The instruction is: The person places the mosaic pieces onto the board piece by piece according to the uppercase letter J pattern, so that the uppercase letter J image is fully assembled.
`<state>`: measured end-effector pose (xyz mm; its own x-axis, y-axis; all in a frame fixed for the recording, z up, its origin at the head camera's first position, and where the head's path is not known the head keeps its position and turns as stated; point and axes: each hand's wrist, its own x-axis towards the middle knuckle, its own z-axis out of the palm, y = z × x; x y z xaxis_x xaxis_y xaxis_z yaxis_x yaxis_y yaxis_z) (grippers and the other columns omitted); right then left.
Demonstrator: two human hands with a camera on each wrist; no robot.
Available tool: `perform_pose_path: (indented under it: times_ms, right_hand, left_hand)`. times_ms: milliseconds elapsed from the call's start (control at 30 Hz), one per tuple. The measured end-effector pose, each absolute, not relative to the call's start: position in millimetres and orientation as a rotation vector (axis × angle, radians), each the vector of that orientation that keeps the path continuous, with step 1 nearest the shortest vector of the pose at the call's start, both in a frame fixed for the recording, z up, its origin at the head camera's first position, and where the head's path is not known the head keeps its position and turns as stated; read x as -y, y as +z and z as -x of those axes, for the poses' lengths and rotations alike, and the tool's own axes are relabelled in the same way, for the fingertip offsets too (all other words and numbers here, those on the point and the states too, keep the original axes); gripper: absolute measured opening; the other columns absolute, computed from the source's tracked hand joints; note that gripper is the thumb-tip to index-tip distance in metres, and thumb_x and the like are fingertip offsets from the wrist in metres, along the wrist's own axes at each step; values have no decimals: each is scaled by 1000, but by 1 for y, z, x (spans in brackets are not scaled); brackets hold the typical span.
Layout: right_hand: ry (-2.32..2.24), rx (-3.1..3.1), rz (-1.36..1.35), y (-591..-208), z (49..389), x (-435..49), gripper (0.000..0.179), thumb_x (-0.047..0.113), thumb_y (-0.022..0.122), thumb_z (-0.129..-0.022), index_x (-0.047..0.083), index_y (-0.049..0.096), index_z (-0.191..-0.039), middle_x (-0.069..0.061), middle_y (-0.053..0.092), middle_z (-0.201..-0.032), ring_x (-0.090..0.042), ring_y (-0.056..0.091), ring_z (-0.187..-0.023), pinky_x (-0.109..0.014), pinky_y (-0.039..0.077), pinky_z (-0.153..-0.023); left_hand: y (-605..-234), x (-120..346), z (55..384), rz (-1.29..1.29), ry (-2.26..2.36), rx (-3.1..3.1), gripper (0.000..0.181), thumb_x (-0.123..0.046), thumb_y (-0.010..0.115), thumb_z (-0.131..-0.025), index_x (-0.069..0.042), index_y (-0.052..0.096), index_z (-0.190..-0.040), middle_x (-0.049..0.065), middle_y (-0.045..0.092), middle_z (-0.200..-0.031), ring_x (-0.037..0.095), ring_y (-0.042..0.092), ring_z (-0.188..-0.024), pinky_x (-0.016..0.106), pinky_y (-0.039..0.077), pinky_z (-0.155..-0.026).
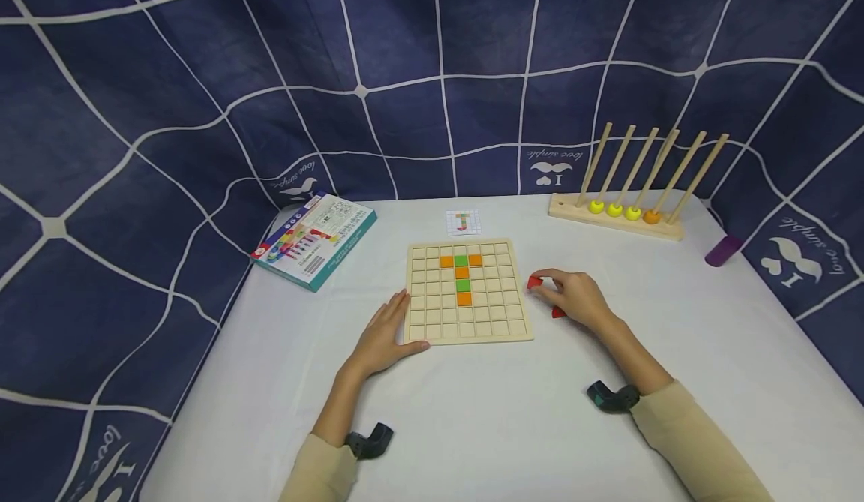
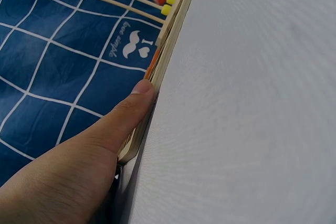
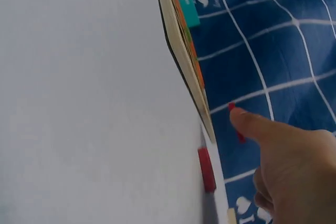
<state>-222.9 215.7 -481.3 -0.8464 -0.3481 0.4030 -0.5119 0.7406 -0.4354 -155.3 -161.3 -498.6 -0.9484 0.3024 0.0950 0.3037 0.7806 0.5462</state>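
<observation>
A square wooden grid board [image 1: 425, 329] lies on the white table, with orange and green square tiles [image 1: 462, 272] set in a T shape. My left hand [image 1: 381, 341] rests at the board's left edge, fingers straight along it and thumb at the near corner. Just off the board's right side, my right hand [image 1: 577, 297] pinches a red tile [image 1: 534, 282] between thumb and fingers, lifted above the table in the right wrist view. Under that hand a second red piece [image 3: 207, 170] lies on the table. A small pattern card [image 1: 463, 222] sits behind the board.
At the back left lies a printed box [image 1: 316, 239]. A wooden peg stand [image 1: 614, 220] with yellow and orange beads is at the back right, beside a purple cylinder [image 1: 723, 251]. Dark blue patterned cloth [image 1: 405, 52] hangs behind the table.
</observation>
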Motion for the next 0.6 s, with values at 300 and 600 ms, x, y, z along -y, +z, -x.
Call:
perform_pose_path:
  times_ms: [300,600]
  right_hand:
    - [781,2597,-954,-469,212,-161,28,34,71,-81,18,70,-103,15,27,-48,-1,22,-44,-23,24,-44]
    - [802,2582,-1122,-477,206,-122,25,34,69,-82,18,71,-101,15,50,-51,2,33,-46,-19,32,-46]
  left_hand:
    - [-496,162,154,498,-919,2971,103,-59,67,-73,-3,21,-146,11,16,-152,24,11,-140,39,8,-112]
    - [-494,161,153,515,-914,2968,103,-60,67,-73,-1,22,-145,13,17,-152,24,12,-139,39,8,-112]
